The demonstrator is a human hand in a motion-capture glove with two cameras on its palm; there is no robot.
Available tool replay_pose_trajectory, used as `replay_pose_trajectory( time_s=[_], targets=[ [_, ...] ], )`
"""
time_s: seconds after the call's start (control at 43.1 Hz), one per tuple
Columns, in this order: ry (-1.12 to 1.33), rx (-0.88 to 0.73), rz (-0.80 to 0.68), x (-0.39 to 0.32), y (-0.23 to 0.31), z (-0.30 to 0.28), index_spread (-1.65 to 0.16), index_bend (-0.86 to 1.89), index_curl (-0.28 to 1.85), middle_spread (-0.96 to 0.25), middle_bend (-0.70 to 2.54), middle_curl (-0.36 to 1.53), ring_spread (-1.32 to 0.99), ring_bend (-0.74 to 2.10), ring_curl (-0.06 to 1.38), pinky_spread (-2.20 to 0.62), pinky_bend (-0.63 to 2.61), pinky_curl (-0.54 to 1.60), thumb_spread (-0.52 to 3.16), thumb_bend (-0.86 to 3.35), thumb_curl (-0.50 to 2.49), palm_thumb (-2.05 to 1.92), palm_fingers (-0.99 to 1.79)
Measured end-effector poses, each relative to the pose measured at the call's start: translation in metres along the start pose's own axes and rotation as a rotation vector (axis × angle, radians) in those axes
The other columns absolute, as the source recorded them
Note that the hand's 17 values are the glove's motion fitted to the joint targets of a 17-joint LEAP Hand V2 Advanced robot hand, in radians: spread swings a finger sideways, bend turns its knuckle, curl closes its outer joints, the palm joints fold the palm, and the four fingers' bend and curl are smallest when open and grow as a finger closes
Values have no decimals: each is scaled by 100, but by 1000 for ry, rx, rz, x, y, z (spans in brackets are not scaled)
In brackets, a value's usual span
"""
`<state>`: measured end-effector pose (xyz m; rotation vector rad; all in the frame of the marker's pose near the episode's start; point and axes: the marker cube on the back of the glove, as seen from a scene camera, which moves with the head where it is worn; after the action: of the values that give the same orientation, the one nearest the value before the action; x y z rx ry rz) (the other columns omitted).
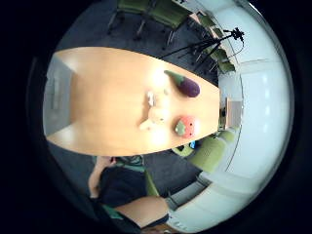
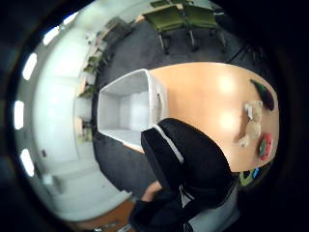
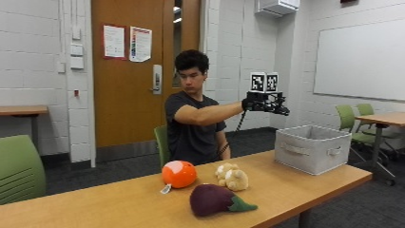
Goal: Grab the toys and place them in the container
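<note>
A classroom with painted block walls, a wooden door [image 3: 130, 71] and a whiteboard [image 3: 361, 59] holds a long wooden bench [image 3: 126, 202] with green chairs [image 3: 19, 166] around it. A person sits behind the bench with the right arm stretched out at shoulder height, the gloved hand [image 3: 263, 103] raised in the air above and slightly short of the grey fabric container [image 3: 311, 148], which stands near the bench's end. From here the fingers look loosely extended and nothing is in them, though the rig on the hand hides much of it. Three toys lie together mid-bench, well apart from the container: an orange round plush [image 3: 178, 174], a small tan teddy [image 3: 231, 176] just beside it, and a purple eggplant plush [image 3: 216, 200] nearer the front edge.
</note>
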<state>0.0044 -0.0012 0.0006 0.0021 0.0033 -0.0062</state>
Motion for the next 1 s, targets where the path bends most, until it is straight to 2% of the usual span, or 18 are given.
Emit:
replay_pose_trajectory(
  time_s=[0.162, 0.348, 0.696, 0.997],
  targets=[
    [17, 7, -7, 10, -1, 0, -16, 22, 12, -7, 25, 10, -17, 17, 3, -7, 37, 13, 80, -3, 2, -5, 11],
    [33, 31, -11, 22, 4, -5, -20, 23, 19, -9, 26, 16, -23, 18, 6, -9, 38, 18, 106, -3, 5, -5, 8],
    [79, 137, 18, 128, 11, -9, -23, 21, 28, -11, 28, 24, -28, 19, 11, -11, 38, 24, 122, -4, 10, -5, 7],
    [8, 47, 93, 192, -5, 73, -24, 18, 32, -12, 28, 29, -32, 19, 15, -13, 39, 28, 125, -4, 12, -5, 8]
  ],
)
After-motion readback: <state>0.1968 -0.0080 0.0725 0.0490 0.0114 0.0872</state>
